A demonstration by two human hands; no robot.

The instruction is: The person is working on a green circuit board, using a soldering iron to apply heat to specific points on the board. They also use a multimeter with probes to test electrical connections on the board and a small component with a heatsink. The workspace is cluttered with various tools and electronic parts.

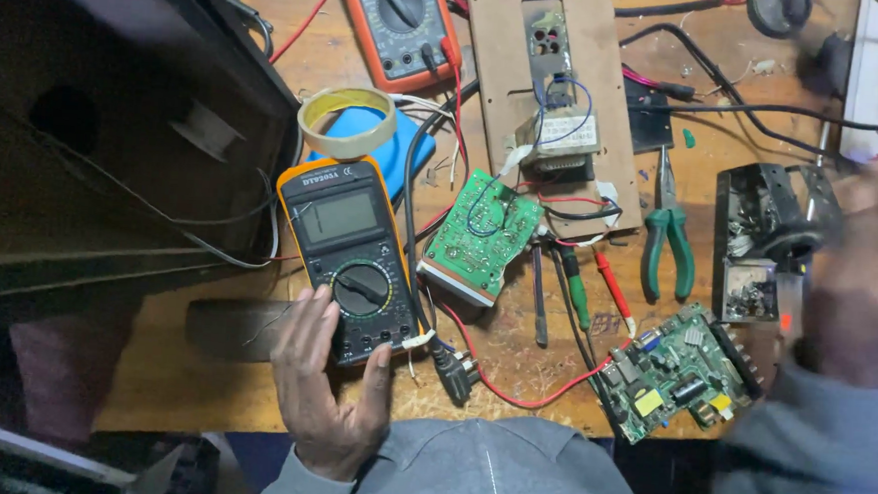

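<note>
Orange rubber frames the dark multimeter (346,257) that our left hand (330,387) steadies on the scuffed wooden surface (513,366); the fingers (317,316) lie loosely spread against its lower edge near the round dial, the thumb at the bottom right corner, not clenched around it. It sits left of centre, its grey rectangular screen uppermost, with a black lead plugged in at its base. Just above it a ring of beige tape (346,120) rests on a flat blue block (396,147). Beside the meter on the right lies a small green circuit board (483,234), tilted, studded with solder points, red and white wires trailing from it. A longer brown board (552,93) carries a blocky transformer. Green-handled pliers (668,239) lie further right, and a second green circuit board (680,372), crowded with components, sits near the surface's front edge. A second multimeter (401,24), also orange, lies at the top. Our right hand (862,289) is a blur by a black metal part (768,234); we cannot tell whether its fingers are closed or holding anything.
</note>
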